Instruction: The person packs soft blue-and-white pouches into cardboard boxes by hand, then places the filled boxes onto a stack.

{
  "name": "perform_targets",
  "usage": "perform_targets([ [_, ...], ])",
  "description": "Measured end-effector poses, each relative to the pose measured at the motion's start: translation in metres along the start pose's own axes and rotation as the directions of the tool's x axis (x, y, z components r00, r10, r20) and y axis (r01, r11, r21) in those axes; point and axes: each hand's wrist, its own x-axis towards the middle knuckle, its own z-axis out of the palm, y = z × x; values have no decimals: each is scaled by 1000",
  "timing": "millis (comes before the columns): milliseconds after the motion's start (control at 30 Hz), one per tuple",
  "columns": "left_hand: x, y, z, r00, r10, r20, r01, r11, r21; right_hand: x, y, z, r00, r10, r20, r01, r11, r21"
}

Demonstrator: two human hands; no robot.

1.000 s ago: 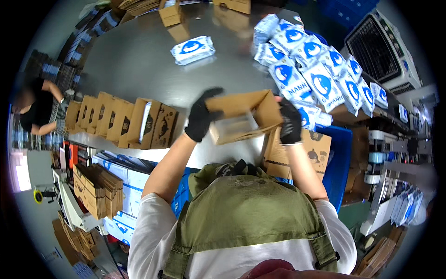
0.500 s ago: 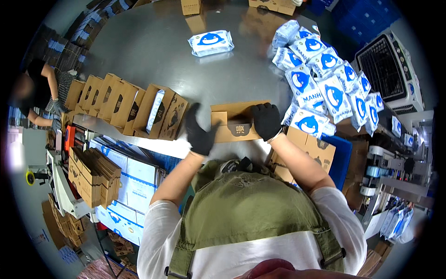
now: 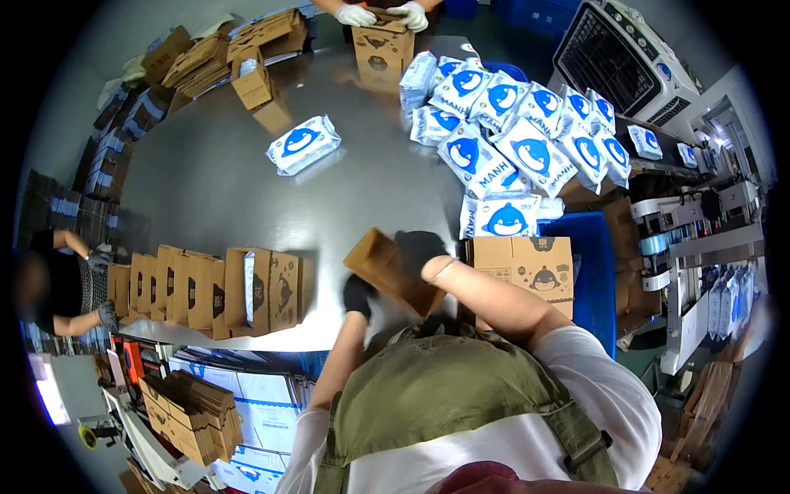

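A small brown cardboard box (image 3: 380, 262) is tilted at the near side of the table, its open mouth showing the bare inside. Wearing a black glove, my right hand (image 3: 421, 247) grips it by the upper right wall. My left hand (image 3: 359, 296), also in black, is closed against its lower left edge; some of those fingers are hidden by the box. To the left, a row of open boxes (image 3: 191, 288) stands along the table edge, and the nearest box (image 3: 276, 288) has a white pack (image 3: 249, 284) inside.
White and blue soft packs (image 3: 531, 156) are heaped at the right; a single pack (image 3: 303, 144) lies mid-table (image 3: 206, 198). A closed carton (image 3: 527, 272) sits by a blue bin (image 3: 597, 288). White-gloved hands (image 3: 383, 15) hold a box across the table; another person works far left.
The box between my hands has been turned and tilted, its mouth now showing. My view has swung right, and a co-worker's white-gloved hands with a box appear at the far side.
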Motion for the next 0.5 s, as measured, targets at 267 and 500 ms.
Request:
perform_targets([
  [267, -33, 148, -35, 998, -56, -4, 49, 833, 552, 62, 35, -90, 973, 105, -206, -165, 941, -296],
  [500, -36, 139, -33, 996, 75, -48, -37, 840, 541, 113, 135, -125, 868, 467, -167, -496, 823, -277],
])
